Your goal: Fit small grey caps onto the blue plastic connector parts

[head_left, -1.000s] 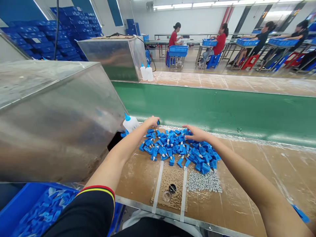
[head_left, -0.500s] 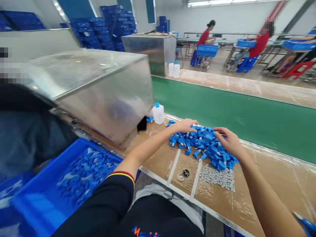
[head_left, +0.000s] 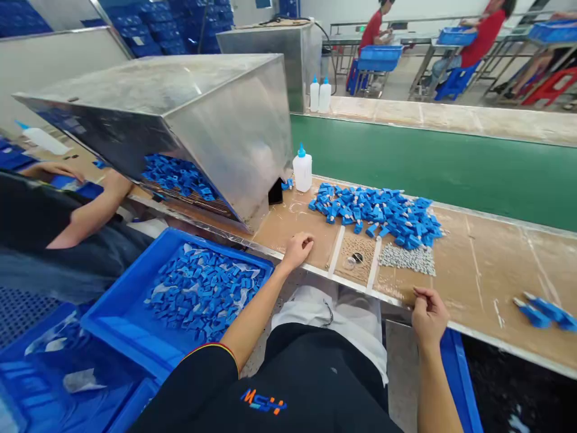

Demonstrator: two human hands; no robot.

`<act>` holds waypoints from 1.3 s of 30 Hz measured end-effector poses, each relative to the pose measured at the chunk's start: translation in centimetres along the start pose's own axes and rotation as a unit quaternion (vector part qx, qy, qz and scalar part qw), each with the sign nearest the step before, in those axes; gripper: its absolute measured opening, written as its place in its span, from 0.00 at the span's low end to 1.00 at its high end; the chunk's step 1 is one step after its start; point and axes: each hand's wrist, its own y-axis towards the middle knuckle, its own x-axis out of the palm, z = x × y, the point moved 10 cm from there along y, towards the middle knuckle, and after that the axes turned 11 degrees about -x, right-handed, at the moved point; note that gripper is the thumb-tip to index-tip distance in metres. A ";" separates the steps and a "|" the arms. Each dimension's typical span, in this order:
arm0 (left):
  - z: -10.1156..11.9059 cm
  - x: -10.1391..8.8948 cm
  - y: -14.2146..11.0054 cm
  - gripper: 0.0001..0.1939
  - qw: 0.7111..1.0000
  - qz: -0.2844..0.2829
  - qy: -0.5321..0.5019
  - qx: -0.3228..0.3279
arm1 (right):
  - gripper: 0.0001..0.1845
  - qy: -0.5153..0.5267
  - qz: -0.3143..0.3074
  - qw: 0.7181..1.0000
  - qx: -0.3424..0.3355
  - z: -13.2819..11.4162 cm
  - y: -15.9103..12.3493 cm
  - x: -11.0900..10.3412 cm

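My left hand [head_left: 297, 251] rests at the front edge of the brown worktop [head_left: 460, 264], fingers curled in, with nothing visible in it. Further right, my right hand [head_left: 429, 313] is at the same edge, its fingers also curled and no object showing. Beyond both hands lies a spread heap of small blue plastic parts [head_left: 378, 211] with pale tips. Just in front of the heap is a patch of small grey pieces [head_left: 408, 258]. Left of that patch, tiny brownish bits [head_left: 356, 245] lie between two white strips, with a small clear round dish [head_left: 350, 263] and a black disc [head_left: 357, 257].
A white bottle [head_left: 302, 171] with a blue cap stands beside a metal housing [head_left: 229, 132]. A green belt [head_left: 433, 168] runs behind the worktop. Left is a blue crate [head_left: 130, 313] of blue parts; right are blue-handled tools [head_left: 547, 314]. A co-worker's arm [head_left: 94, 207] shows far left.
Both hands have left the blue heap and come back to the worktop's front edge, fingers now curled. The heap looks flatter and wider. The view has tilted down.
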 end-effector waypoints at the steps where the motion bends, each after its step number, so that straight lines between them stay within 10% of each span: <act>1: 0.5 0.3 0.4 0.13 1.000 0.006 0.002 0.002 | 0.12 -0.005 -0.003 1.000 -0.006 -0.2 -0.3 0.0; 8: 7.1 2.3 6.8 0.27 0.990 0.067 0.127 -0.007 | 0.11 -0.022 0.004 1.000 -0.015 -0.2 -0.2 0.1; 17: 8.2 1.5 8.5 0.19 0.977 0.001 0.213 -0.002 | 0.12 -0.039 -0.017 0.999 -0.030 -0.5 -0.5 0.5; 23: 4.6 -0.5 3.7 0.19 0.997 -0.014 -0.017 0.070 | 0.12 -0.080 -0.048 0.995 -0.031 -1.1 -0.5 1.0; 28: 0.0 2.1 0.3 0.17 0.962 -0.135 -0.239 -0.001 | 0.09 -0.127 -0.182 0.971 -0.093 -3.4 0.8 4.6; 39: -0.5 6.1 -1.6 0.25 0.881 -0.126 -0.448 -0.087 | 0.13 -0.298 -0.298 0.893 -0.158 -3.9 3.0 9.0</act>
